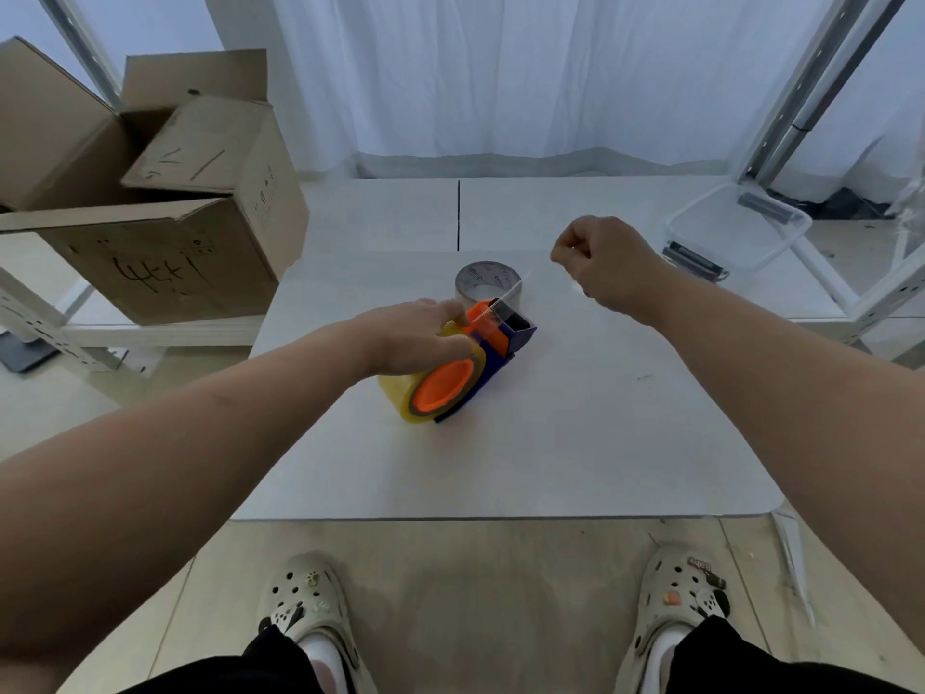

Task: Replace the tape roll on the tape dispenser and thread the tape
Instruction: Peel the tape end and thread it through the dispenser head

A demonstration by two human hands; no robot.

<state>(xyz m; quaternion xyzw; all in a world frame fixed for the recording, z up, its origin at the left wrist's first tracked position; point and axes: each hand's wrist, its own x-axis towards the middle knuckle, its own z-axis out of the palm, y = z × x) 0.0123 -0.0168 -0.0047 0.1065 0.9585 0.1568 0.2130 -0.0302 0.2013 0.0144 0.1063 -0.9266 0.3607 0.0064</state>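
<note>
A blue and orange tape dispenser [505,343] lies on the white table [575,443], with a yellowish clear tape roll [400,398] mounted on its orange hub. My left hand [415,338] presses down on the top of the roll and dispenser. My right hand [600,257] is raised to the far right of it, fingers pinched on the free end of a clear tape strip [515,290] that stretches tight from the dispenser's front. A second, nearly used-up tape roll [483,280] lies flat just behind the dispenser.
Open cardboard boxes [165,192] sit on a shelf at the left. A clear plastic container [736,227] stands at the back right of the table. Metal rack posts [801,107] rise at the right. My feet are below the table's near edge.
</note>
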